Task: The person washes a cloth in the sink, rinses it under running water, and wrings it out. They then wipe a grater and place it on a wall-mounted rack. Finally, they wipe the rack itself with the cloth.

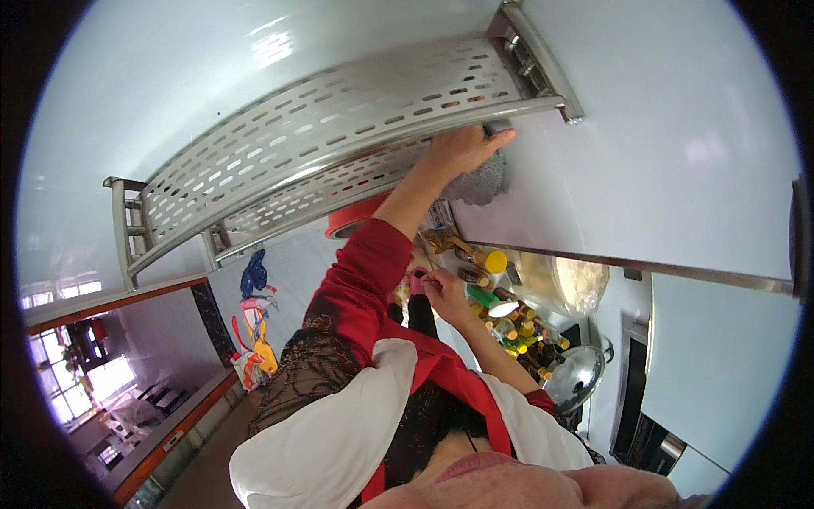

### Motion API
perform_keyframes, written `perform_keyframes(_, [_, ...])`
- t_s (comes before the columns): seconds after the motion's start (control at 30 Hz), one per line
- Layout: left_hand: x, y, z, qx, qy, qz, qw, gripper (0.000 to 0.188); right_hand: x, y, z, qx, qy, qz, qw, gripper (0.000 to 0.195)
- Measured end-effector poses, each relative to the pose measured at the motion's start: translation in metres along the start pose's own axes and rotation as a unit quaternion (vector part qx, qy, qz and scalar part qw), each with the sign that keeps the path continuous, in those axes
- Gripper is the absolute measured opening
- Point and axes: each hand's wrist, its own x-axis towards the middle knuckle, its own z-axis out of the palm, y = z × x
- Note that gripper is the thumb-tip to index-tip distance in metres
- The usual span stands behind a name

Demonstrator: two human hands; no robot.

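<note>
My left hand (467, 149) reaches up to the right end of a slotted stainless-steel wall shelf (356, 95) and presses a fluffy grey cloth (480, 181) against the pale smooth wall panel (540, 184). The thumb sticks out to the right over the cloth, and the outline of the cloth is slightly blurred. Lower down, my right hand (443, 294) is loosely curled above the bottles. Its fingertips overlap a pink slipper (418, 282) in the view; whether they hold anything cannot be told.
A red basin (359, 213) is beneath the shelves. Several bottles and jars (524, 324) crowd the right, beside a large metal lid (575, 380) and a plastic-wrapped item (580, 283). Coloured bags and a blue cloth (254, 273) hang at left. A metal-edged panel (699, 277) crosses the right.
</note>
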Motion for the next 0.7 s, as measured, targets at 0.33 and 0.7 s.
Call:
perform_keyframes(0.33, [0.002, -0.027, 0.007, -0.080, 0.033, 0.015, 0.996, 0.050, -0.017, -0.001, -0.009, 0.009, 0.014, -0.016, 1.000, 0.011])
perform_keyframes(0.7, [-0.046, 0.070, 0.013, -0.179, 0.235, 0.068, 0.953, 0.043, -0.006, -0.041, -0.057, 0.072, 0.092, 0.000, 0.993, 0.009])
